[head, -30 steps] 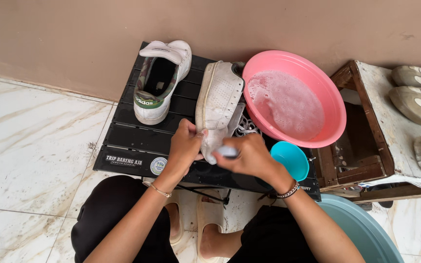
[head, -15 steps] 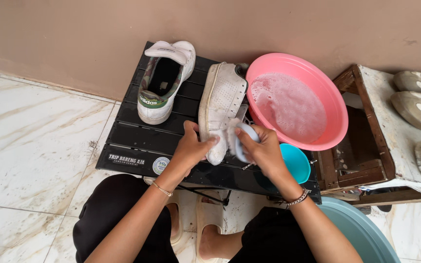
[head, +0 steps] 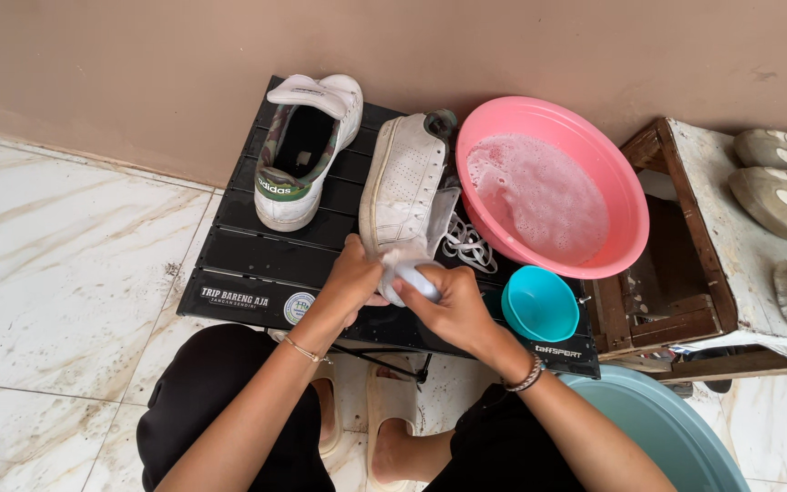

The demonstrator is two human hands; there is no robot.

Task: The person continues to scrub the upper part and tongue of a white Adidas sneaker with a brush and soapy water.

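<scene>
At the centre of the frame the person's left hand (head: pixel 353 273) grips the near end of a white shoe (head: pixel 404 187) lying on its side on the black slatted tabletop (head: pixel 239 260), fingers closed around it. The right hand (head: pixel 453 305) is curled around a pale brush-like thing (head: pixel 412 278) pressed against that same end of the shoe; what exactly it is cannot be told. Loose white laces (head: pixel 468 244) trail beside the shoe. A second white shoe (head: pixel 302 150) stands upright to the upper left. A pink basin (head: pixel 626 196) of soapy water sits to the right, with a small teal bowl (head: pixel 539 305) just below it.
</scene>
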